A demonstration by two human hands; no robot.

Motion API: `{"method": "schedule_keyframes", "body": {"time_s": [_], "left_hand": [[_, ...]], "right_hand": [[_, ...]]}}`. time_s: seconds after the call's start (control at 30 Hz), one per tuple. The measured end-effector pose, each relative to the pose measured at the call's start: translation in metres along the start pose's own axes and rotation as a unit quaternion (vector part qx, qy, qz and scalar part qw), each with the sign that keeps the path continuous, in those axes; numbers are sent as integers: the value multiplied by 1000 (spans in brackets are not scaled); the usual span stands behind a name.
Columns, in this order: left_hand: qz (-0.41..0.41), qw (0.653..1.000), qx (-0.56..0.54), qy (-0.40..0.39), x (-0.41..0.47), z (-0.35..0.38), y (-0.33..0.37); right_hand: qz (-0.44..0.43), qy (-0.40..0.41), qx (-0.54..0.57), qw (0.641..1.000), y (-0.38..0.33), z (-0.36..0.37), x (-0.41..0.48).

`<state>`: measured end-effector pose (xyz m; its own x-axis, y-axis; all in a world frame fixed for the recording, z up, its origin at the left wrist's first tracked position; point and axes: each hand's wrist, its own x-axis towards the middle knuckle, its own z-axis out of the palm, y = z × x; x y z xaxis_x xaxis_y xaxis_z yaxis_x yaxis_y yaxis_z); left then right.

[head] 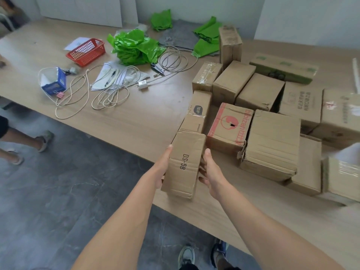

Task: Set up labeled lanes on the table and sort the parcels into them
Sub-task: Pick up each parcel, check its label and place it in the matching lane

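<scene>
At the far left of the frame I see someone's legs on the floor, then the table running up and to the right. On its upper left lie a red basket, a blue box, loose cables and crumpled green bags. Lower centre, my left hand presses flat on the left side of the box marked DS-5B, and my right hand presses the right side, so I hold it clamped between both palms at the table's near edge. Its long axis runs away from me, in line with my forearms. Right of it the other parcels sit packed close. I see no lane labels, so I judge sorting has barely begun; the open tabletop lies to my left.
</scene>
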<state>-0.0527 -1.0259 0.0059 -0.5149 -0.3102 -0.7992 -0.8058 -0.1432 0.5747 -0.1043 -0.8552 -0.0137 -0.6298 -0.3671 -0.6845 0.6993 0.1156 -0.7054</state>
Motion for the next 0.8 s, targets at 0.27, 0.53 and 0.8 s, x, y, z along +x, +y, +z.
{"method": "schedule_keyframes", "body": {"time_s": [0.27,0.53,0.8], "left_hand": [[87,992,-80,-46,-34,-23,-8],[190,971,-90,-113,-72,-21,6],[266,946,-101,-156,-83,-2,18]], "right_hand": [[-100,21,52,993,-3,5,-38],[-231,62,56,969,-12,11,-88],[-307,104,48,945,-18,3,-122]]}}
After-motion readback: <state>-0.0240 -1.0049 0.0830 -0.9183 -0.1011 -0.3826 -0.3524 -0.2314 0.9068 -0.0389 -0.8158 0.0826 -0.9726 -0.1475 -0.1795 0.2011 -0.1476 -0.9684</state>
